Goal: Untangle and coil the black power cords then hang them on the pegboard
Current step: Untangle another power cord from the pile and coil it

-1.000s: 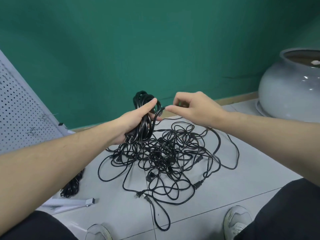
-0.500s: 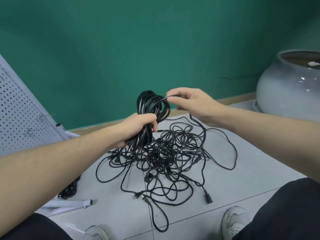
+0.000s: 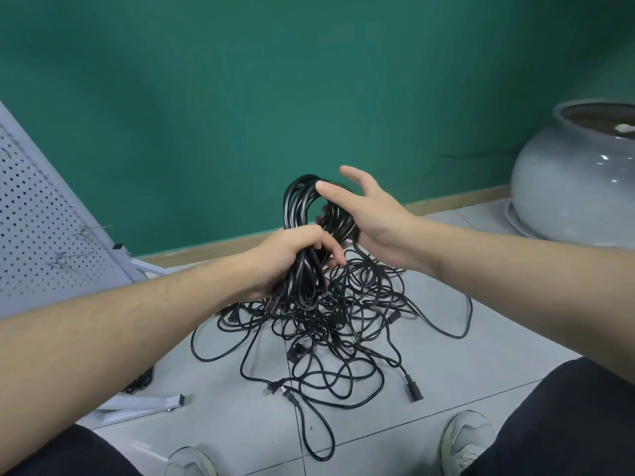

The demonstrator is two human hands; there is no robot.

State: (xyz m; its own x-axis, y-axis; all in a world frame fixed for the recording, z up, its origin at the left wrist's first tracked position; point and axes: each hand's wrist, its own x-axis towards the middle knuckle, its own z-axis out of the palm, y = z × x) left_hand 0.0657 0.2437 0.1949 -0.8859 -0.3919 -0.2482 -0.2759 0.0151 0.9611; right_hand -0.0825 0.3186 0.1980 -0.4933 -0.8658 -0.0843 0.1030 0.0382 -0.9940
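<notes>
Coil (image 3: 302, 214): a bundle of black cord loops, held upright above the floor, its top arc rising over your hands. Your left hand (image 3: 292, 259) grips the lower part of the coil, fingers (image 3: 323, 240) curled round the gathered strands; this pins the loops so they cannot spring apart while more cord is laid on. Loop ends and a plug hang out below your fist.

Your right hand (image 3: 371, 214) is spread, fingers straight and apart, palm against the right side of the coil. It grips nothing; judged, it is smoothing a fresh turn into place.

Tangle (image 3: 336, 324): the remaining cords lie knotted on the floor (image 3: 481, 365) directly under the coil, with a strand running up from it into the bundle. Keeping the coil over the heap probably lets cord feed up with little drag. A connector (image 3: 414, 389) lies at the heap's near right edge, and plugs (image 3: 280, 389) at its near edge.

Pegboard (image 3: 41, 228): leans at left, well apart from the coil, with wire hooks on it. Nothing hangs on the visible part. Jar (image 3: 577, 180) at far right. Task judged early: most cord is uncoiled.
</notes>
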